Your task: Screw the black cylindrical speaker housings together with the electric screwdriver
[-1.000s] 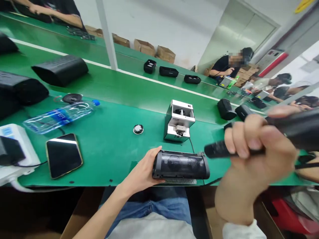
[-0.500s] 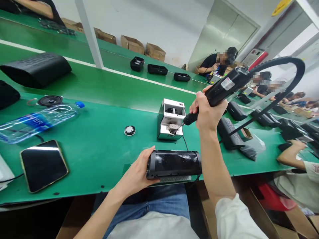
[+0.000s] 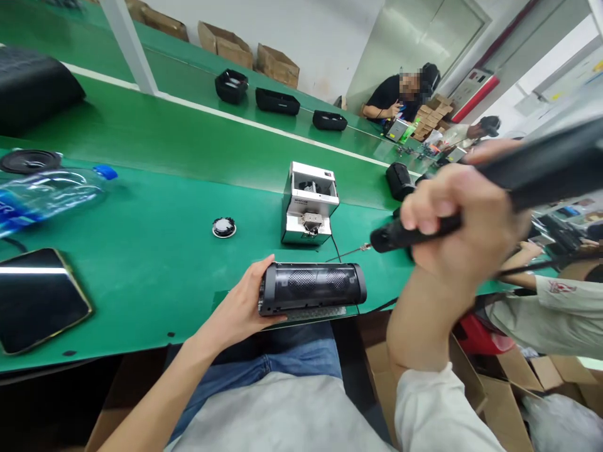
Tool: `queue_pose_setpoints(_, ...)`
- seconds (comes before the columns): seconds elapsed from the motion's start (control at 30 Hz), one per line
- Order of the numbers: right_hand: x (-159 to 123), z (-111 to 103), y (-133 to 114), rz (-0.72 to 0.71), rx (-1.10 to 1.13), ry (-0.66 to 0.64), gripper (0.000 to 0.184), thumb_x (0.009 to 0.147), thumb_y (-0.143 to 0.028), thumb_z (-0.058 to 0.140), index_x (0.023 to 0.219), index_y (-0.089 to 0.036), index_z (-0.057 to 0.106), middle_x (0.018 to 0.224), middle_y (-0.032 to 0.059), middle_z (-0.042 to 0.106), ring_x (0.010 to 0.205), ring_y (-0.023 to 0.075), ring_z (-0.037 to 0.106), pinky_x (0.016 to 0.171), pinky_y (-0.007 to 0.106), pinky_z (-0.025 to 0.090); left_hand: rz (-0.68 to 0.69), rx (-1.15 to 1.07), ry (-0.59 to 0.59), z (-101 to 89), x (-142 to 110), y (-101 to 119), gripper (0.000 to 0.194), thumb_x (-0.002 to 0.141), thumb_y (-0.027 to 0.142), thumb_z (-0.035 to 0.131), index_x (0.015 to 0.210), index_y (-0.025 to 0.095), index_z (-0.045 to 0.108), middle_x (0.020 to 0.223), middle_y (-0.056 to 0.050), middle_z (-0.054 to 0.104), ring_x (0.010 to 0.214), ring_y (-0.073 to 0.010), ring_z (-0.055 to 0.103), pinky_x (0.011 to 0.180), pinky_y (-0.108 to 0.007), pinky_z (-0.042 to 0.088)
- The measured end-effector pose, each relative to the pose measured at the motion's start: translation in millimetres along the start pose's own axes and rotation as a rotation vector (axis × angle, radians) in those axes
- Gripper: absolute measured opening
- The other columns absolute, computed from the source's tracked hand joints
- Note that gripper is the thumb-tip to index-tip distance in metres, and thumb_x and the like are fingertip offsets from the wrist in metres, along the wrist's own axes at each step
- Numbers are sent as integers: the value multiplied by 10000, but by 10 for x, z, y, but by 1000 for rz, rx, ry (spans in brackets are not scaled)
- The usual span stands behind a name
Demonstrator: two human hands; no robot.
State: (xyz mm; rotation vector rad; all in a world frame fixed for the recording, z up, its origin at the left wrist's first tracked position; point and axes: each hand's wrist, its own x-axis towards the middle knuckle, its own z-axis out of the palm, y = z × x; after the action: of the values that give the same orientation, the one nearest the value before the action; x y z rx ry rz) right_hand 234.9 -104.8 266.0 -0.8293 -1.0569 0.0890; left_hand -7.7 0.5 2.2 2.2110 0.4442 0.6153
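My left hand (image 3: 245,295) grips the left end of a black speaker housing (image 3: 313,285), which lies on its side near the table's front edge, partly over a sheet of bubble wrap (image 3: 313,314). My right hand (image 3: 464,220), blurred, is wrapped round a black electric screwdriver (image 3: 419,235), raised right of the housing. Its thin bit points left, and a small screw-like piece seems to sit along the shaft. Behind the housing stands a white and black screw feeder (image 3: 311,204), apart from the bit. A small round speaker driver (image 3: 223,227) lies left of the feeder.
At the left are a phone (image 3: 42,301), a plastic bottle (image 3: 51,191) and a larger speaker cone (image 3: 31,161). Black housings (image 3: 277,100) stand on the belt beyond the white line. A co-worker (image 3: 400,94) sits at the back; another person's sleeve (image 3: 556,307) is at the right.
My right hand has pulled the screwdriver away from the screw feeder, to the right and nearer me. My left hand still holds the housing. The whole view has shifted.
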Motion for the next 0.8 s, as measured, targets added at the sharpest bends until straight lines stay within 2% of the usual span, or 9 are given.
queue_pose_setpoints(0.1,-154,-200,-470,36,-30,-101,265,796,-24,694,967,-214,626,596,-101,386,367,67,307,337,203,322,-19,-4,-7,-3,2,-14,1236,885,344,939,1807,348,116,1706,-195,496,1571,-430,589,1271,-621,553)
queue_pose_setpoints(0.2,-349,-343,-667,114,-26,-235,270,864,14,634,1012,-209,602,625,-91,432,369,63,341,369,204,409,-29,-7,-8,-8,6,-14,1210,891,373,928,1806,334,137,1697,-189,507,1548,-422,607,1262,-605,562)
queue_pose_setpoints(0.33,-558,-371,-596,103,47,-305,187,982,-30,594,1090,-179,565,670,-72,451,428,50,399,437,191,451,-31,-3,-1,-15,12,7,1189,895,387,916,1803,333,151,1686,-178,517,1527,-410,626,1244,-579,578)
queue_pose_setpoints(0.6,-824,-180,-456,90,-37,-160,198,1030,-30,633,1162,-164,571,714,-62,424,519,53,424,481,211,400,-20,-4,6,9,10,-23,1210,890,382,924,1810,342,140,1705,-179,514,1547,-421,615,1260,-607,566)
queue_pose_setpoints(0.73,-975,-148,-292,149,-68,-266,184,1065,-50,635,1162,-173,539,743,-49,463,553,71,494,511,228,432,-16,-7,16,21,-21,-25,1255,865,337,963,1806,345,133,1735,-193,469,1602,-431,558,1326,-640,501)
queue_pose_setpoints(0.8,-1050,-223,-217,162,-55,-233,199,1047,-17,637,1133,-166,537,720,-51,456,541,78,502,516,231,434,9,-15,17,13,-32,23,1290,828,337,1006,1793,345,151,1730,-197,460,1620,-432,534,1357,-638,469)
